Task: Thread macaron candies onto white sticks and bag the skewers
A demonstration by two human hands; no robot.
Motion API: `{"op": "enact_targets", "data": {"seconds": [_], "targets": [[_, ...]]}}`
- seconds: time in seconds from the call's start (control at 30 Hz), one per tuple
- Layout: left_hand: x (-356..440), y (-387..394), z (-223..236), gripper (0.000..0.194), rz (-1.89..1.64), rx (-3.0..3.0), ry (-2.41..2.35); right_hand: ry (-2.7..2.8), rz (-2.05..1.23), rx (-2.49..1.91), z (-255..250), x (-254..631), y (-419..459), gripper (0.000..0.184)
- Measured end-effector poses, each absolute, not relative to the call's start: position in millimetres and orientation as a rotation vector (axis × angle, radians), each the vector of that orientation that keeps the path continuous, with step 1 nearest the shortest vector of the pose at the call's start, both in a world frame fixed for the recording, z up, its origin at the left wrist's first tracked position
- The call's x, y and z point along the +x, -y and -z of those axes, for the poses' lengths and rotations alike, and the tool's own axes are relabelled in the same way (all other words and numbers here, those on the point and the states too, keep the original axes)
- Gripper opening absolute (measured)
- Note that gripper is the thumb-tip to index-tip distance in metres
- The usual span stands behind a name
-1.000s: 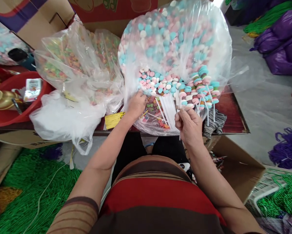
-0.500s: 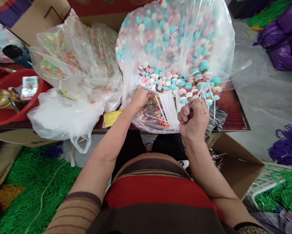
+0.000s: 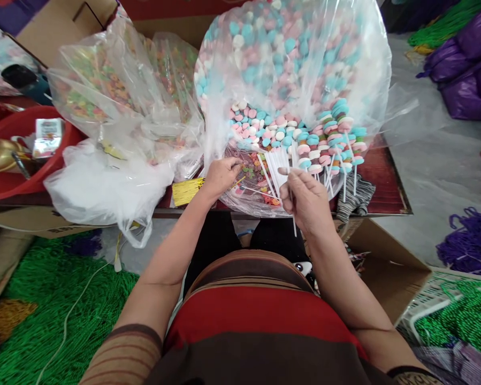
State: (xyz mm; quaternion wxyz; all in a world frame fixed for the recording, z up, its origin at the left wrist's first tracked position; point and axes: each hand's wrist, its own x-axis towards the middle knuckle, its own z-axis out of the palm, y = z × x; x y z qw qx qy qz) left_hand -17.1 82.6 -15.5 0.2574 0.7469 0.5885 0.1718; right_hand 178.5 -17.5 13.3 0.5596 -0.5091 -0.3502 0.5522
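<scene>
At the tabletop point(image 3: 387, 190), the right hand point(image 3: 307, 202), grip closed, should steady its white stick point(image 3: 295, 226); the left hand point(image 3: 221, 177) has an unclear grip.

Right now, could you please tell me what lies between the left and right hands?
In the head view, ring-shaped candies and a bundle of white sticks lie between the left hand and the right hand.

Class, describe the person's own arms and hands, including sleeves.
The left hand and right hand are gloveless, forearms bare. The short left sleeve is tan with thin brown stripes and a dark hem; the right sleeve shows a dark, patterned edge.
</scene>
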Motion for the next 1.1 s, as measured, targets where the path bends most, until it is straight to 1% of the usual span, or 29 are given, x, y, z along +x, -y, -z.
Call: {"op": "enact_targets", "data": {"seconds": [0.07, 0.13, 0.23, 0.33, 0.4, 0.53, 0.6, 0.77, 0.87, 1.0, 1.1], "targets": [[-19, -79, 13, 0.030, -0.435, 2.043, -1.620, 0.864, -1.388, -1.245, -9, 176, 19, 0.041], [-22, -76, 11, 0.029, -0.421, 2.075, -1.621, 0.876, -1.405, -1.277, -4, 175, 21, 0.041], [-27, -72, 9, 0.024, -0.488, 2.060, -1.583, 0.919, -1.334, -1.316, 0, 177, 20, 0.033], [-31, -68, 11, 0.016, -0.740, 1.870, -1.556, 1.132, -1.142, -1.435, 0, 180, 10, 0.021], [-31, -64, 15, 0.009, -0.969, 1.630, -1.499, 1.402, -0.954, -1.536, -2, 178, -4, 0.019], [-26, -55, 25, 0.001, -1.262, 1.157, -1.295, 1.888, -0.620, -1.691, -1, 158, -37, 0.027], [-26, -51, 29, 0.006, -1.334, 1.004, -1.231, 2.056, -0.562, -1.790, 3, 142, -50, 0.029], [-33, -47, 36, 0.018, -1.332, 0.810, -1.194, 2.207, -0.477, -1.970, 11, 117, -60, 0.034], [-36, -45, 41, 0.014, -1.316, 0.867, -1.219, 2.211, -0.480, -1.961, 7, 118, -57, 0.033], [-32, -40, 47, 0.005, -1.212, 1.191, -1.372, 2.245, -0.604, -1.883, -3, 134, -61, 0.032], [-27, -36, 51, 0.008, -1.059, 1.563, -1.483, 2.129, -0.516, -1.917, -12, 148, -81, 0.031]]}}
